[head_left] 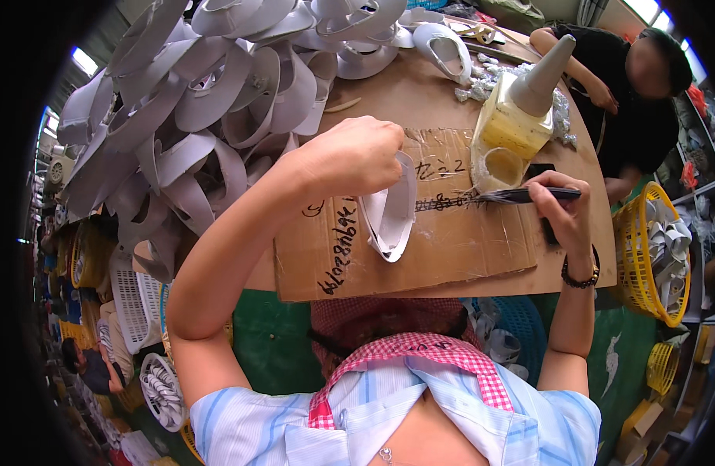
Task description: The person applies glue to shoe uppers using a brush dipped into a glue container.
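Note:
My left hand is closed on a white shoe upper and holds it tilted above a flat piece of cardboard. Its fingertips are mostly hidden behind the back of the hand. On the right, my right hand grips a brush by its dark handle, bristles pointing left. Those bristles are close to a small open cup with a pale, yellowish crust. Behind the cup stands a translucent bottle of yellowish liquid with a grey cone-shaped top.
A high heap of white uppers fills the table's left and back. Crumpled clear plastic lies behind the bottle. Past the table's right edge, a yellow basket holds white pieces. Another person is at the far right.

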`<move>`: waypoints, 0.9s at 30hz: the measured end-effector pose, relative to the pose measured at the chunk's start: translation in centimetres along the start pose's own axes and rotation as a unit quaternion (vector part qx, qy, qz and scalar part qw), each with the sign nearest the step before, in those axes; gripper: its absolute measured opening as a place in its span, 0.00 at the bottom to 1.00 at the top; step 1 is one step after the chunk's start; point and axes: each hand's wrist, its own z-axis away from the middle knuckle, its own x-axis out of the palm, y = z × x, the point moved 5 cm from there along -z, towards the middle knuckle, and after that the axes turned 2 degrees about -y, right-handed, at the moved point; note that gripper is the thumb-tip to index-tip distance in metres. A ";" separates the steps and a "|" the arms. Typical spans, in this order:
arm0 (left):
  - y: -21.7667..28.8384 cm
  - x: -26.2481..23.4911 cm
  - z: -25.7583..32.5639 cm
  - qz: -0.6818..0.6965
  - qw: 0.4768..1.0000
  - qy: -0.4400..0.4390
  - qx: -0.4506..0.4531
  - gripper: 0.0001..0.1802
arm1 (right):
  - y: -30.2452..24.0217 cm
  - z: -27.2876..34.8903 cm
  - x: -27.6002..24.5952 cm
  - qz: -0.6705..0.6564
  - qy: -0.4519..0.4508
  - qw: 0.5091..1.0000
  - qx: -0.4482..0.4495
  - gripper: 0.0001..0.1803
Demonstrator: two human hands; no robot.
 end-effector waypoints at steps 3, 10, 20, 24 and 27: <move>-0.5 0.0 -0.7 0.011 1.000 0.004 0.004 0.21 | -2.9 -1.1 5.9 -0.036 -0.107 0.961 -0.253 0.06; -0.8 1.6 -0.2 0.038 0.999 0.001 -0.018 0.22 | -2.7 -2.2 13.3 0.171 -0.204 0.907 -0.327 0.09; -6.9 1.1 6.6 0.269 0.954 0.124 -0.044 0.17 | -1.6 -3.0 2.5 -0.028 -0.113 0.993 -0.030 0.14; -13.1 6.6 7.1 0.038 0.966 0.236 -0.096 0.21 | 1.3 -3.9 1.6 -0.006 -0.001 1.000 0.004 0.14; -6.5 4.8 7.5 -0.091 0.881 0.461 -0.065 0.20 | 1.0 -2.7 -0.9 0.072 0.099 0.992 -0.042 0.13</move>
